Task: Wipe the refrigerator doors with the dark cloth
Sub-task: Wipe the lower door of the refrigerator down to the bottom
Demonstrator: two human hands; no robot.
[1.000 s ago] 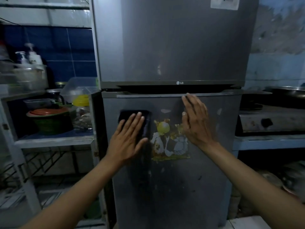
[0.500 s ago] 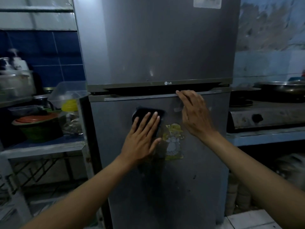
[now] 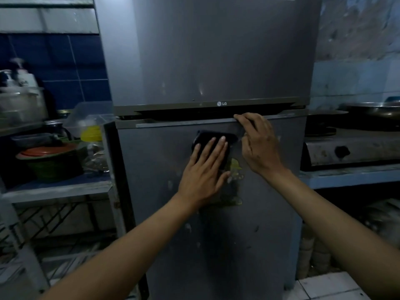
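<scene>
Cloth [image 3: 213, 146] slid rightward — left hand [image 3: 204, 172] flat atop; right hand [image 3: 260, 144] curled on door edge [image 3: 184, 123].

Person, head-camera view: 2 arms and 2 hands visible, nothing else of the body.

- Left hand [image 3: 203, 172]: bare, no glove, no ring or band visible.
- Right hand [image 3: 260, 146]: bare, no glove, no ring visible; knuckles and tendons stand out on its back.
- Left forearm [image 3: 121, 250]: bare to the picture's edge, no sleeve, no watch at the wrist.
- Right forearm [image 3: 337, 221]: likewise bare, no sleeve or bracelet.
</scene>
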